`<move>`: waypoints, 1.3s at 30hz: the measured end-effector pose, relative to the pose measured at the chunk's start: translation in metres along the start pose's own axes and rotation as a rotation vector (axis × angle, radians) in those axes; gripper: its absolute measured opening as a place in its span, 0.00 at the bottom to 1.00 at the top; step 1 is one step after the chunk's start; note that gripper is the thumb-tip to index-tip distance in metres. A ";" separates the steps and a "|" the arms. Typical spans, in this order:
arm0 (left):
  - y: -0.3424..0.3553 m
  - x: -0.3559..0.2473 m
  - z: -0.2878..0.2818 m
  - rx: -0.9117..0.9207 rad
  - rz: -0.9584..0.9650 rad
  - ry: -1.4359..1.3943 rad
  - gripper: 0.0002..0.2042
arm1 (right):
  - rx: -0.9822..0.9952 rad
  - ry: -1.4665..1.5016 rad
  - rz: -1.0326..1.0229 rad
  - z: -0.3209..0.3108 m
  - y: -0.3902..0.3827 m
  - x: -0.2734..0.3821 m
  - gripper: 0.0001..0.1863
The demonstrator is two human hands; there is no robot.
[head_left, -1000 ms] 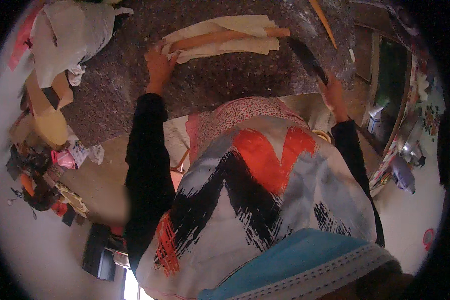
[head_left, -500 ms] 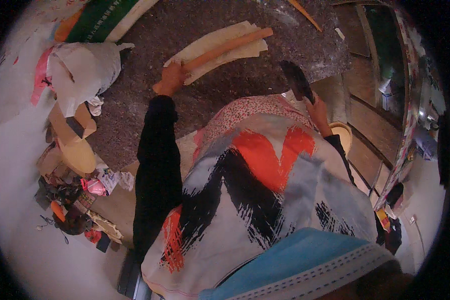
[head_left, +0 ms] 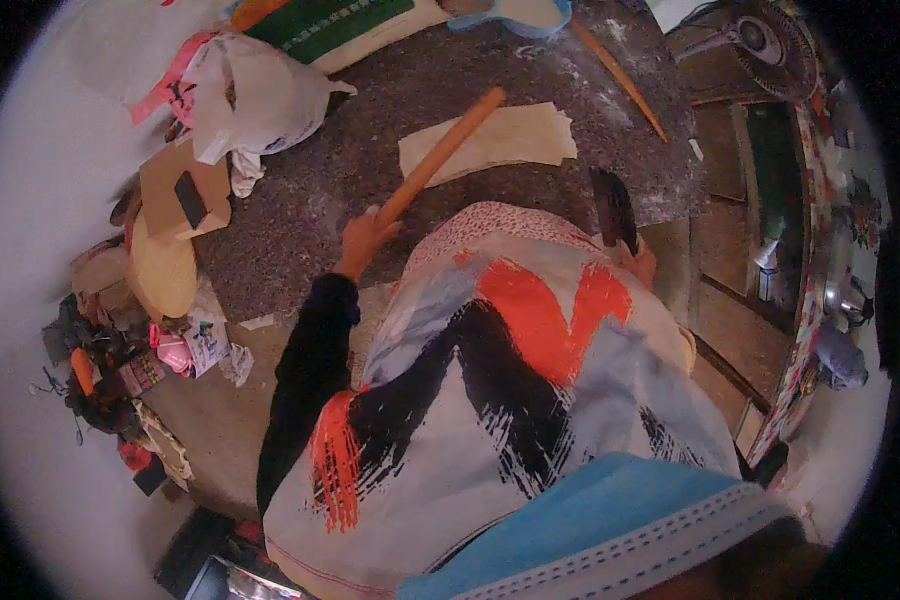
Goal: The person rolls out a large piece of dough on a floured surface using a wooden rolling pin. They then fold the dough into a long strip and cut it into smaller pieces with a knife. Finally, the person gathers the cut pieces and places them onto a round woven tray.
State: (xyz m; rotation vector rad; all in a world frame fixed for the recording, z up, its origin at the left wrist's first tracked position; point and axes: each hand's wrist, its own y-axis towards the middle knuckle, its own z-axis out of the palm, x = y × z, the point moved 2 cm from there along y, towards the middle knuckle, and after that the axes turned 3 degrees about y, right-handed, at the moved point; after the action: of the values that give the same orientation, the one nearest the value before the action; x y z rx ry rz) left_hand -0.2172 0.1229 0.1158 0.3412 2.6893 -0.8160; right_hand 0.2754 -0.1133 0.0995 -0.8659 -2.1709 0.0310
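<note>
My left hand grips the near end of a wooden rolling pin, which slants up over a folded, pale sheet of dough. The dough lies on a speckled stone worktop dusted white in places. At the right, beside my apron, my right hand is closed round a large dark-bladed knife, its blade pointing away from me near the dough's right end. The apron partly hides this hand. A thinner tapered wooden pin lies behind, to the right of the dough.
At the back stand a light-blue scoop and a green-and-white sack. A white plastic bag, cardboard box, round tan object and jumbled items line the left. A fan stands at back right.
My left hand has drawn the rolling pin toward me and tilted it off the dough's length. The knife in my right hand has come lower, nearer my body. The view has shifted.
</note>
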 end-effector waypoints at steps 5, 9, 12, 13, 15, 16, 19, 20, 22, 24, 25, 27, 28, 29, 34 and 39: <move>-0.038 0.123 0.035 -0.170 -0.188 0.179 0.27 | 0.050 -0.121 -0.019 -0.001 -0.002 0.037 0.23; -0.036 0.126 0.027 -0.306 -0.312 0.145 0.26 | 0.034 -0.281 0.006 0.005 -0.011 0.018 0.24; -0.013 0.120 0.022 -0.449 -0.316 0.202 0.23 | 0.096 -0.303 0.043 -0.010 -0.020 0.035 0.26; -0.006 0.120 0.025 -0.401 -0.364 0.156 0.23 | 0.087 -0.363 0.027 -0.017 -0.022 0.037 0.26; 0.008 0.132 0.027 -0.346 -0.403 0.130 0.21 | 0.062 -0.411 0.031 -0.013 -0.035 0.047 0.27; 0.009 0.145 0.020 -0.345 -0.410 0.153 0.21 | 0.058 -0.396 0.039 -0.001 -0.038 0.058 0.27; 0.024 0.138 0.044 -0.338 -0.275 0.239 0.19 | -0.012 -0.332 -0.051 -0.024 -0.038 0.027 0.27; 0.026 0.140 0.043 -0.318 -0.261 0.333 0.19 | -0.026 -0.259 -0.112 -0.018 -0.040 0.030 0.27; 0.031 0.137 0.041 -0.525 -0.212 0.419 0.18 | -0.014 -0.279 -0.005 -0.017 -0.044 0.031 0.27; 0.032 0.115 0.043 -0.969 -0.126 0.383 0.15 | -0.015 -0.275 0.008 -0.020 -0.045 0.024 0.27; 0.042 0.103 0.045 -0.901 -0.074 0.176 0.15 | -0.022 -0.258 -0.035 -0.025 -0.041 0.012 0.26; 0.049 0.090 0.035 -0.760 0.024 -0.033 0.16 | -0.014 -0.148 0.002 -0.012 -0.036 0.025 0.25; 0.049 0.081 0.030 -0.684 0.073 -0.063 0.16 | -0.010 -0.075 0.087 -0.007 -0.032 0.038 0.25; 0.049 0.057 0.027 -0.590 0.151 0.045 0.16 | -0.022 -0.016 0.188 -0.008 -0.034 0.055 0.24; 0.055 -0.021 0.013 -0.390 0.357 -0.001 0.14 | 0.033 -0.031 0.204 0.021 0.006 0.069 0.24; 0.092 -0.084 0.026 -0.161 0.443 -0.065 0.12 | -0.091 -0.088 -0.068 0.049 0.059 0.068 0.24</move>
State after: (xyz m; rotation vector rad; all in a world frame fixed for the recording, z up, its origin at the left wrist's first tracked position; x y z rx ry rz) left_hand -0.1048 0.1716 0.0799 0.8166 2.4571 -0.4668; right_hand 0.2445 -0.0157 0.0936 -0.8553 -2.2982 -0.0648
